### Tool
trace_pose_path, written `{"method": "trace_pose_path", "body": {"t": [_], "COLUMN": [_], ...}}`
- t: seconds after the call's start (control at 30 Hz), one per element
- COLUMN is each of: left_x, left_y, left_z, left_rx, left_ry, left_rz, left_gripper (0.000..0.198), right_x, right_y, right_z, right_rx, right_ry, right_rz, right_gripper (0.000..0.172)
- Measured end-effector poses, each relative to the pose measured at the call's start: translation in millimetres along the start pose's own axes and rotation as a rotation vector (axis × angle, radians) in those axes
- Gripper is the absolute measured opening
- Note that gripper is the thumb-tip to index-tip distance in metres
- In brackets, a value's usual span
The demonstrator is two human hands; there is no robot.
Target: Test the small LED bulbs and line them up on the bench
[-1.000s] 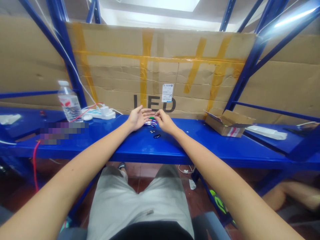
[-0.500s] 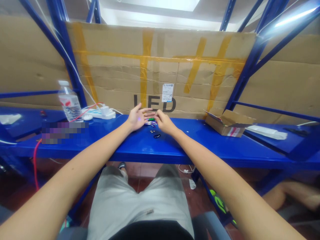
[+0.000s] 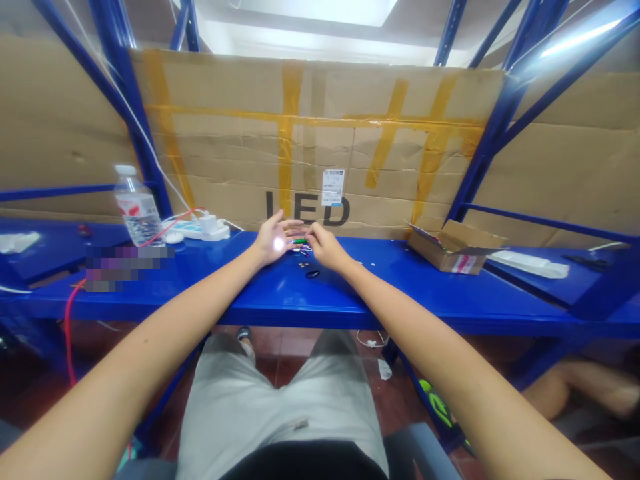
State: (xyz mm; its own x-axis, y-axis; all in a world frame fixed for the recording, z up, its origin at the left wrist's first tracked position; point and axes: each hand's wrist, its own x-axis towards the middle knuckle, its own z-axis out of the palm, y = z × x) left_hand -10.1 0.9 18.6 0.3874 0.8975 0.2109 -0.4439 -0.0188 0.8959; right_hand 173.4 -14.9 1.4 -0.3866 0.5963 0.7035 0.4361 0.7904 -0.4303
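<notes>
left hand [image 3: 274, 240]: palm up and open, fingers spread toward the right, resting at the far edge of the desk [image 3: 400, 283]. A bright white spot of light sits on the palm.
right hand [image 3: 324, 244]: fingers curled, tips pinched on the green piece [image 3: 300, 241]. How firm the pinch is, can't tell at this size.
green piece: small, long axis runs left-right, lying straight between the two hands. One end meets the right fingertips, the other points at the left palm.
light source: looks like it comes off the green piece, but too small to confirm.
key relation: piece sits in the gap between the hands, aimed from right to left. Right hand has it; left hand only faces it, just beside.
loose parts [image 3: 304, 251]: small cluster of coloured bits on the desk under the gap, touching neither palm as far as I can see.
dark ring [image 3: 313, 273]: on the desk, nearer the body than the hands, closer to the right wrist.
bottle [image 3: 136, 207]: upright, well left of the hands.
power strip [image 3: 197, 228]: behind and left of the left hand, red wire running off it.
box [image 3: 454, 245]: open cardboard, well right of the right hand.
</notes>
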Motion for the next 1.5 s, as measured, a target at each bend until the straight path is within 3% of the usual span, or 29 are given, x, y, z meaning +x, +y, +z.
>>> {"method": "trace_pose_path", "body": {"t": [1.5], "left_x": [-3.7], "left_y": [1.2], "left_z": [1.4], "left_rx": [0.01], "left_ry": [-0.034], "left_rz": [-0.022], "left_gripper": [0.04], "right_x": [0.0], "right_y": [-1.4], "right_z": [1.9], "right_rx": [0.011], "right_ry": [-0.006], "right_rz": [-0.02], "right_gripper": [0.011]}}
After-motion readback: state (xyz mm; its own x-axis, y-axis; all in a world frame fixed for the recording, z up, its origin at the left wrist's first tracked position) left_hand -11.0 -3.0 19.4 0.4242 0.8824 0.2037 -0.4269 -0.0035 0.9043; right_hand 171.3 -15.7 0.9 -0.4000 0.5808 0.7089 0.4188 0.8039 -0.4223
